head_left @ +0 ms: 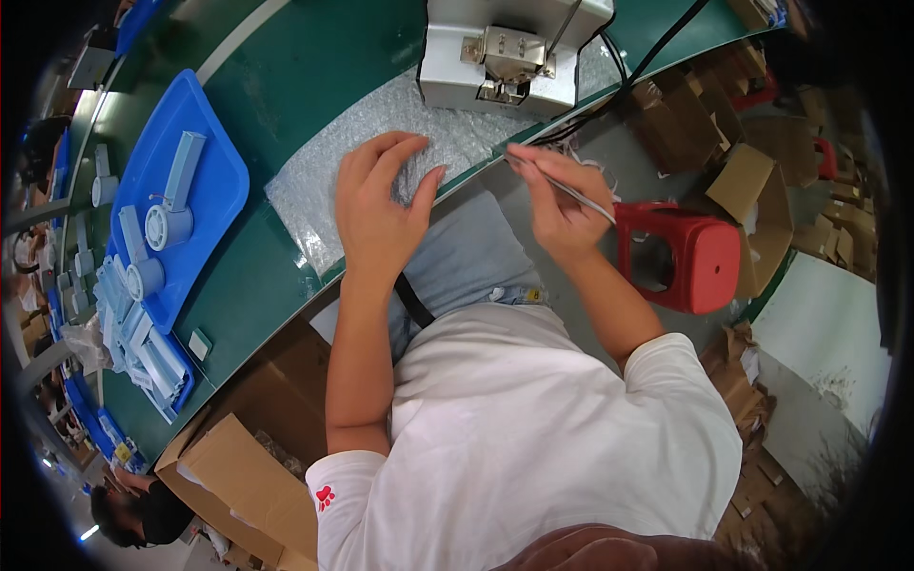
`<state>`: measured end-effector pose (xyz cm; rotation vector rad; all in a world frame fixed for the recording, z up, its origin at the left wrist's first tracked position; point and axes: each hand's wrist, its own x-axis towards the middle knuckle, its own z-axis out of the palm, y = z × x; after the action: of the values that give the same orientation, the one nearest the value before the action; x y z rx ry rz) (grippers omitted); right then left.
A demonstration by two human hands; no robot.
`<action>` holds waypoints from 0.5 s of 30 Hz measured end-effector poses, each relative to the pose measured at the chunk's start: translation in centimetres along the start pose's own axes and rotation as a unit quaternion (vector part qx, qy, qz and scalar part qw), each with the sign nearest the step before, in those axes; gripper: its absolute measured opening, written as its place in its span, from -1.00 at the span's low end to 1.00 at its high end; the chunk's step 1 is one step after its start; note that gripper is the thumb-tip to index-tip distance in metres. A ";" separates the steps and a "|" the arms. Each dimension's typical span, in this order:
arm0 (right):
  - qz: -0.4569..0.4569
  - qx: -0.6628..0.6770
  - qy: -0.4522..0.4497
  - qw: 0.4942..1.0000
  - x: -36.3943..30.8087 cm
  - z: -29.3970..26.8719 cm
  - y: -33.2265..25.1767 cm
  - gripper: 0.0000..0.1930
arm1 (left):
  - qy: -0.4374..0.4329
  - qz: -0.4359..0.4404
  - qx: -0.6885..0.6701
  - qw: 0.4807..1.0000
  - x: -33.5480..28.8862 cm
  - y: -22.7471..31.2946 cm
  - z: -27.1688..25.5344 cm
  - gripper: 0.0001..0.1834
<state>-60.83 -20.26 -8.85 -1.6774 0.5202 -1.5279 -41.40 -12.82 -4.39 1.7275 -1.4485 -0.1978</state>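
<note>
My left hand [381,195] is open, fingers bent and apart, over the sheet of bubble wrap [305,190] at the green table's edge. Nothing shows between its thumb and fingers. My right hand [569,205], to the right just past that edge, pinches a slim silver tool [576,193] that looks like tweezers. The tool slants up and left, with its end by the fingertips close to the table edge. Beyond both hands stands a white machine [447,81] with a silver metal clamp fixture [514,55] on its near face.
On the left, a blue tray [221,162] holds light-blue handled parts with round heads [169,226]. More light-blue pieces [152,352] are heaped nearby. A red stool [705,262] and cardboard boxes [762,205] stand at right. Another open box [252,476] sits below the table; black cables [657,57] run beside the machine.
</note>
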 end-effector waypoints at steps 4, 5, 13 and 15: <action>-0.107 0.010 0.001 0.994 5.0 -1.0 -5.1 -0.65 | 0.007 0.016 -0.001 1.000 0.0 -0.2 0.0 -0.66; -0.148 0.008 0.021 0.989 7.3 -0.8 -5.9 -0.66 | 0.009 0.016 0.003 1.000 0.1 -0.2 -0.1 -0.67; -0.253 -0.207 0.070 0.942 14.7 0.6 -4.8 -0.74 | 0.009 0.013 -0.023 1.000 0.4 -0.2 -0.3 -0.67; -0.211 -0.116 0.075 0.968 13.3 1.4 -5.2 -0.74 | 0.037 0.013 -0.033 0.999 -0.5 -0.6 -0.6 -0.66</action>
<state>-58.04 -26.67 3.66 -1.9518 0.4525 -1.9762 -40.73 -12.07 -4.60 1.6461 -1.3949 -0.1653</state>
